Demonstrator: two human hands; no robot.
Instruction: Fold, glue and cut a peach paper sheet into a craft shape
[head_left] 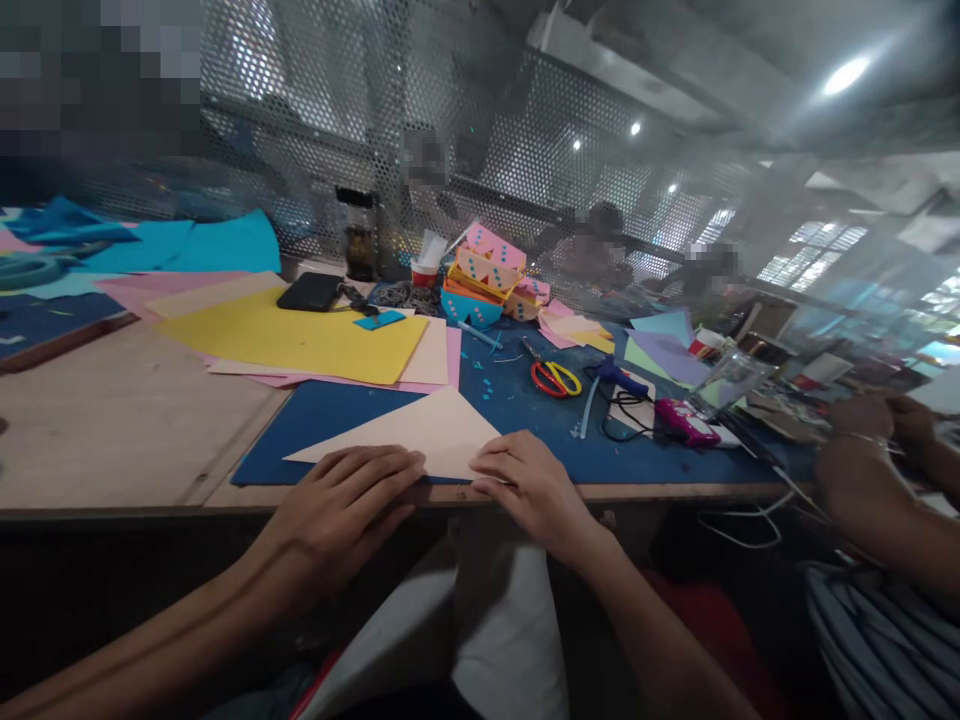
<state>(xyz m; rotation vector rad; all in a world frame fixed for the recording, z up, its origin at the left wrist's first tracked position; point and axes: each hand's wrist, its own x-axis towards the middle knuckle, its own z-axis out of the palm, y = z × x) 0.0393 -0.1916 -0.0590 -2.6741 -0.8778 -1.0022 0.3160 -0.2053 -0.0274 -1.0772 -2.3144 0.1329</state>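
A cream sheet of paper, folded into a triangle, lies on the blue cutting mat at the table's front edge. Across its lower left edge rests my left hand, fingers together and stretched flat over the paper. My right hand is at the triangle's lower right corner, with bent fingers and thumb closed on the paper there. Both palms reach past the table edge, so the undersides of the fingers are hidden.
Yellow paper and pink sheets lie behind. Scissors, a blue glue gun, a magenta device and a glass jar stand rightward. Decorated paper pieces are stacked at the back. Another person's arm is at right.
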